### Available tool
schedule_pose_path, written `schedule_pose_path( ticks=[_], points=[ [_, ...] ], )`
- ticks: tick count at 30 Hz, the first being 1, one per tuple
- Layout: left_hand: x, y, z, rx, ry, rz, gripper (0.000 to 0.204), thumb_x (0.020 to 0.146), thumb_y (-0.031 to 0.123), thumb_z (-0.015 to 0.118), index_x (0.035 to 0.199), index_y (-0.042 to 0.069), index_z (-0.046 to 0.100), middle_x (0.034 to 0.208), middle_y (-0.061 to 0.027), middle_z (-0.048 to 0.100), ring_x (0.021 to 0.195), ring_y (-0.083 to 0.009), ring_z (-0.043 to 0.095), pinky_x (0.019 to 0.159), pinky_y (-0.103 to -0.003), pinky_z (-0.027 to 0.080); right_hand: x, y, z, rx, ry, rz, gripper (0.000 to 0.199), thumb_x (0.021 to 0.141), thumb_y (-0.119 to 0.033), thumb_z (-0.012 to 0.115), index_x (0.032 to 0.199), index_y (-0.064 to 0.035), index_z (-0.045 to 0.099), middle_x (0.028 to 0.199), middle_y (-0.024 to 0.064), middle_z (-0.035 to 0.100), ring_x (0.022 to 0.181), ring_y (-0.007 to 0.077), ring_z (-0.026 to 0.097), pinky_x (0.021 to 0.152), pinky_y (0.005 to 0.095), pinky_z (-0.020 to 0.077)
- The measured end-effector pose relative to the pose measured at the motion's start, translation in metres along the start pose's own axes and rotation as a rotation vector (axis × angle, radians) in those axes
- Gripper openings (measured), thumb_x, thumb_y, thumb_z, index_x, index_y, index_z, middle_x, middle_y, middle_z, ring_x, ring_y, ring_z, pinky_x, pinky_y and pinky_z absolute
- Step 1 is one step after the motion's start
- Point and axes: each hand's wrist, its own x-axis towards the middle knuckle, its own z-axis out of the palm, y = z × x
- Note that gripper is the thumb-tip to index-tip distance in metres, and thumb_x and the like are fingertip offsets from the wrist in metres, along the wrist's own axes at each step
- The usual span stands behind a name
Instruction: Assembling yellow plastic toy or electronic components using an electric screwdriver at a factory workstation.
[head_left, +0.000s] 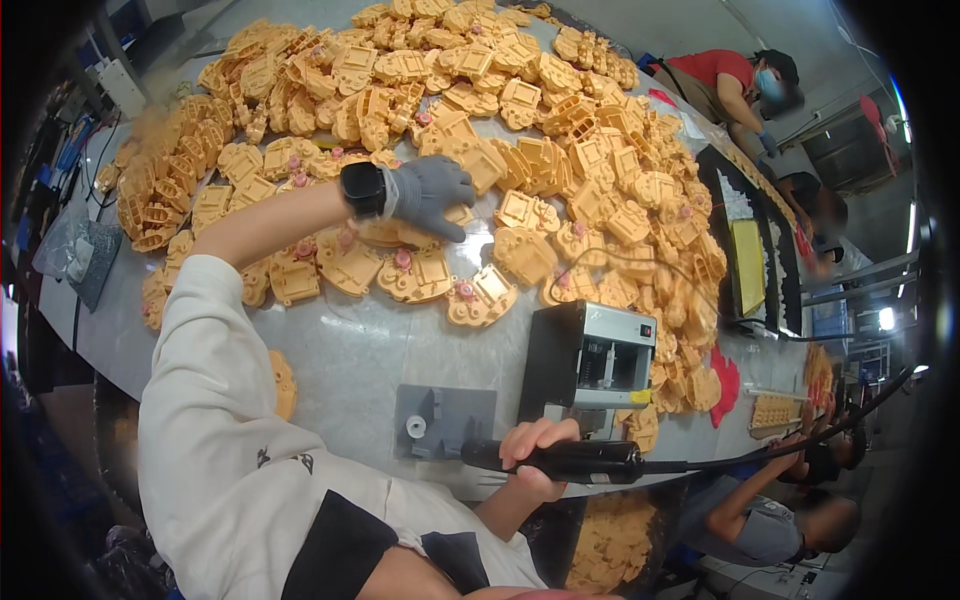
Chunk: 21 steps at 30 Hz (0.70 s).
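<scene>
Left hand [430,192], gloved, reaches forward with fingers spread downward; right hand [535,455], bare, is curled closed near the body.

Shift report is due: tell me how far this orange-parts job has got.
Done: nothing shows as finished; no sorted stack is visible. In hand: the gloved left hand reaches onto an orange plastic housing at the pile's near edge, while the bare right hand grips a black corded power tool beside the grey fixture block. Left: the large heap of orange housings still covers the grey table.

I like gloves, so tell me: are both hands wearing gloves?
No, the left hand wears a grey glove, the right hand is bare.
</scene>
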Motion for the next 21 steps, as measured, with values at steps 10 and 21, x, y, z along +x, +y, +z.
schedule_pose_path(
  ticks=[10, 21],
  points=[
    [0.054, -0.033, -0.015, 0.049, 0.273, -0.69, 0.084, 0.067, 0.074, 0.043, 0.128, 0.017, 0.042, 0.133, -0.0188, 0.034, 0.12, -0.0386, 0.035, 0.1, -0.059, 0.01, 0.003, 0.004, 0.008, 0.014, 0.027, 0.022, 0.036, 0.062, 0.004, 0.062, 0.092, -0.0016, 0.042, 0.074, 0.0134, 0.052, 0.055, 0.0213, 0.051, 0.052, 0.0315, 0.0436],
    [0.032, -0.041, 0.022, 0.075, 0.167, -0.419, 0.059, 0.064, 0.063, 0.054, 0.089, 0.01, 0.065, 0.098, -0.0099, 0.055, 0.098, -0.0259, 0.05, 0.088, -0.043, 0.031, 0.0, 0.001, 0.007, -0.04, 0.033, 0.001, 0.035, 0.064, 0.004, 0.062, 0.092, -0.0007, 0.042, 0.074, 0.0149, 0.052, 0.054, 0.0217, 0.051, 0.05, 0.032, 0.0441]
  ],
)
